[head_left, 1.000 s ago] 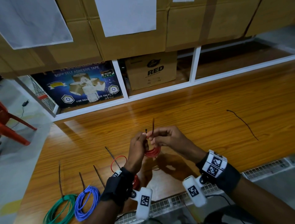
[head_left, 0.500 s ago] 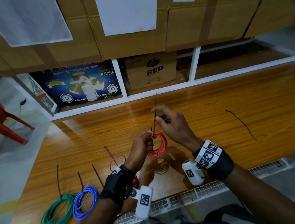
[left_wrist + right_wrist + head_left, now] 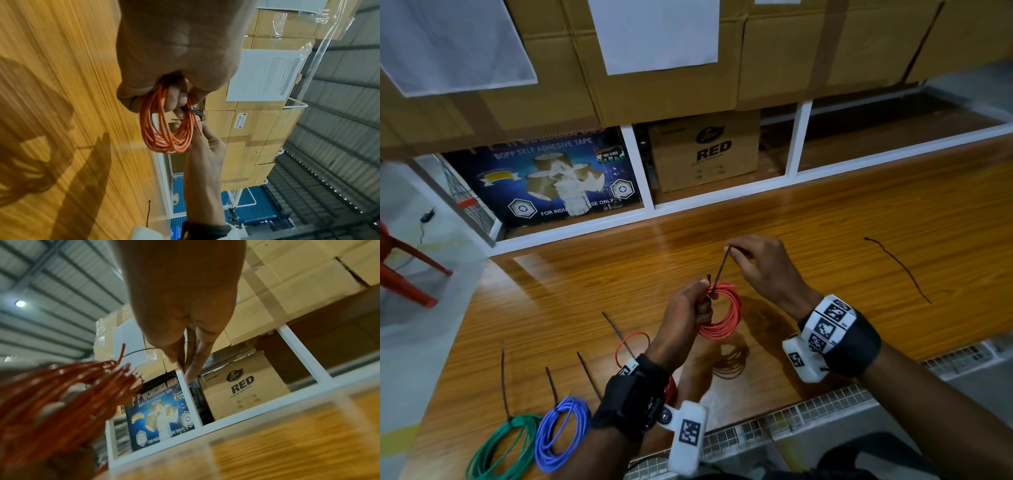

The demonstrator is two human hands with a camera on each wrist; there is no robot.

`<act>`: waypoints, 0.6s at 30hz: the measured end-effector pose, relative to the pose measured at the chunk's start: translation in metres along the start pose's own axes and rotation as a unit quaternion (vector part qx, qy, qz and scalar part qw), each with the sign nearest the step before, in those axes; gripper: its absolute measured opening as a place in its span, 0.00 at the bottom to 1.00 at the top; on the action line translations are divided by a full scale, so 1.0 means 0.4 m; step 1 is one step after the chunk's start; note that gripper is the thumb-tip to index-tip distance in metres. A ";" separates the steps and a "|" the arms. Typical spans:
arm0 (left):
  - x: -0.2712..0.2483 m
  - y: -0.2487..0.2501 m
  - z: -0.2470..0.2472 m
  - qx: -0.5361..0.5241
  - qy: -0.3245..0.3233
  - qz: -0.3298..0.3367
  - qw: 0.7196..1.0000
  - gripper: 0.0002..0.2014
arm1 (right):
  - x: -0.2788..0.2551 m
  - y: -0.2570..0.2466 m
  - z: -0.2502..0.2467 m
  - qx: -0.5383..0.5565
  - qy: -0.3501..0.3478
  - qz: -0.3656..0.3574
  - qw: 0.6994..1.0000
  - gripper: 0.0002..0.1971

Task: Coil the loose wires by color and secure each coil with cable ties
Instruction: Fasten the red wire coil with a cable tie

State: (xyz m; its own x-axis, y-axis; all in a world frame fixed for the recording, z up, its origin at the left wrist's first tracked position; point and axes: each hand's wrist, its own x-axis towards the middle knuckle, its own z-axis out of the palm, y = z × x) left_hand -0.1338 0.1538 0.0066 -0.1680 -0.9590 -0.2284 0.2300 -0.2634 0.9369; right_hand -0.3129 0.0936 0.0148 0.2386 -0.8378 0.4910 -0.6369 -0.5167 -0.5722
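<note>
My left hand (image 3: 688, 308) grips a red wire coil (image 3: 724, 313) above the wooden table (image 3: 825, 222); the left wrist view shows its fingers curled round the coil (image 3: 166, 128). A black cable tie (image 3: 719, 272) wraps the coil's top, its head beside my left thumb. My right hand (image 3: 760, 263) pinches the tie's tail up and to the right of the coil. The right wrist view shows the blurred coil (image 3: 61, 394) low left and the thin tie (image 3: 135, 352) running to my fingers (image 3: 191, 363).
A green coil (image 3: 506, 445) and a blue coil (image 3: 561, 431), each with a tie, lie near left. Another red coil (image 3: 631, 346) sits behind my left wrist. A loose black tie (image 3: 897, 267) lies far right. Cardboard boxes (image 3: 705, 150) fill the shelf beyond.
My right hand has drawn the tie's tail up and away to the right. The red coil now hangs in full view below my left hand.
</note>
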 end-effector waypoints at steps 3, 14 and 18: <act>0.002 0.001 0.001 -0.007 0.002 -0.001 1.000 0.10 | -0.011 -0.028 -0.009 0.119 -0.002 0.074 0.990 0.09; -0.005 0.011 0.013 -0.019 0.010 0.024 0.999 0.13 | -0.044 -0.100 -0.042 0.304 -0.001 0.087 0.949 0.07; -0.005 0.013 0.017 -0.029 0.010 0.028 0.999 0.13 | -0.047 -0.101 -0.047 0.298 -0.008 0.082 0.951 0.08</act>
State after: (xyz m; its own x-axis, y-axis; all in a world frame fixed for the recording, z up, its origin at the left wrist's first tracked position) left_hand -0.1388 0.1551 0.0138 -0.1335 -0.9741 -0.1825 0.2942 -0.2148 0.9313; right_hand -0.3055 0.1336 0.0408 0.1866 -0.9156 0.3561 -0.1393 -0.3835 -0.9130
